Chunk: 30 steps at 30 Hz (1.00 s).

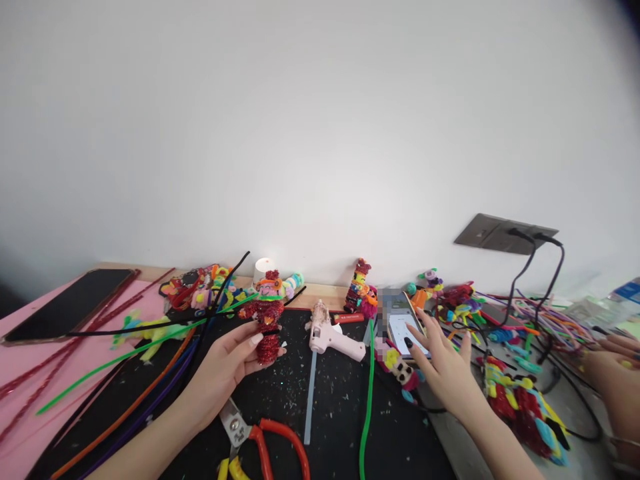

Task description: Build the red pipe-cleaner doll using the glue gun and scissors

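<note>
My left hand (227,365) is closed around a red glittery pipe-cleaner figure (267,319), held upright over the black mat (335,413). Black and green pipe cleaners stick out sideways from the figure. My right hand (443,363) is open, its fingers stretched over a smartphone (403,320) that leans near the wall; the fingertips touch or hover at its screen. A pink glue gun (333,337) lies on the mat between my hands.
Red-handled pliers (263,437) lie at the near edge. Loose pipe cleaners (125,360) spread left over a pink sheet with a dark phone (70,303). Finished figures (361,287) line the wall. Another person's hands (617,373) work at the far right by cables and a wall socket (505,233).
</note>
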Each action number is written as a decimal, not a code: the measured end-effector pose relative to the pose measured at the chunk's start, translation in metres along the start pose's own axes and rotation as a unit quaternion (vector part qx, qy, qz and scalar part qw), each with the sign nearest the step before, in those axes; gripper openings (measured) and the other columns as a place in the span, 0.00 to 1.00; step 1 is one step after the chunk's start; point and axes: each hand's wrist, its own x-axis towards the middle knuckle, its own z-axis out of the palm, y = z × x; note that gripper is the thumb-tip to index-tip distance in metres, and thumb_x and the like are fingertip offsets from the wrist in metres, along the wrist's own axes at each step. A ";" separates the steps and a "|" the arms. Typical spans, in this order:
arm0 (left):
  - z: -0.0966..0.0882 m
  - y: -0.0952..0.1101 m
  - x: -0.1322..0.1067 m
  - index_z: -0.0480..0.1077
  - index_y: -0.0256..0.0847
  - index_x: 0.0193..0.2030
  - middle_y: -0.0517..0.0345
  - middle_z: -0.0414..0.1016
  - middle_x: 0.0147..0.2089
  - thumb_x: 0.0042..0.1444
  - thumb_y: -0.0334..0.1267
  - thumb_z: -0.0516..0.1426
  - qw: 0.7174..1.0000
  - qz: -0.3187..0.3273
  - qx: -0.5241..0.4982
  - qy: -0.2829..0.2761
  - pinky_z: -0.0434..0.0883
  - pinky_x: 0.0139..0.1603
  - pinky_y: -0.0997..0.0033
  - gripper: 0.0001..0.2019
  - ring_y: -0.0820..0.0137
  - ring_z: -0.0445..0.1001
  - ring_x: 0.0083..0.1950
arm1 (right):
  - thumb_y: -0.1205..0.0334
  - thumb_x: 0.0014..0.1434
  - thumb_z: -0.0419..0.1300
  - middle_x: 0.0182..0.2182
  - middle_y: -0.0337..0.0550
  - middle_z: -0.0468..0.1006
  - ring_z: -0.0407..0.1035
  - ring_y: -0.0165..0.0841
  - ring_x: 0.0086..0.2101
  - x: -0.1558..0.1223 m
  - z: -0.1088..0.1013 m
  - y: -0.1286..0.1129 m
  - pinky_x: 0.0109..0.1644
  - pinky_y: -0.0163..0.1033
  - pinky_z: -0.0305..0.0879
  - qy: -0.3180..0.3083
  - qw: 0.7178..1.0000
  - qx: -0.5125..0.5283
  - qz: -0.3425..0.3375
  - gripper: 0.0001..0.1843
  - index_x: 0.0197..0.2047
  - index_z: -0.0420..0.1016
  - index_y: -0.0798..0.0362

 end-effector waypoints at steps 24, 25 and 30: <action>-0.001 0.001 0.000 0.72 0.39 0.46 0.54 0.82 0.39 0.49 0.38 0.65 1.000 -0.007 -0.005 0.012 0.77 0.40 0.68 0.17 0.63 0.81 0.37 | 0.52 0.67 0.34 0.55 0.48 0.73 0.52 0.47 0.63 0.001 0.001 0.021 0.60 0.75 0.25 -0.005 0.999 0.048 -0.014 0.30 0.70 0.36 0.47; -0.001 0.001 -0.001 0.73 0.39 0.46 0.54 0.82 0.39 0.48 0.38 0.65 1.000 -0.006 -0.006 0.012 0.77 0.39 0.68 0.17 0.63 0.81 0.37 | 0.52 0.67 0.34 0.54 0.48 0.74 0.53 0.46 0.63 -0.001 0.000 0.022 0.61 0.74 0.24 -0.002 0.999 0.052 -0.017 0.30 0.70 0.35 0.48; -0.002 -0.001 -0.001 0.73 0.39 0.45 0.54 0.82 0.39 0.48 0.39 0.65 1.000 -0.004 -0.006 0.006 0.77 0.41 0.67 0.17 0.62 0.81 0.38 | 0.54 0.67 0.35 0.53 0.48 0.75 0.57 0.45 0.61 -0.018 -0.001 0.026 0.62 0.72 0.25 0.018 0.998 0.042 -0.039 0.28 0.70 0.40 0.46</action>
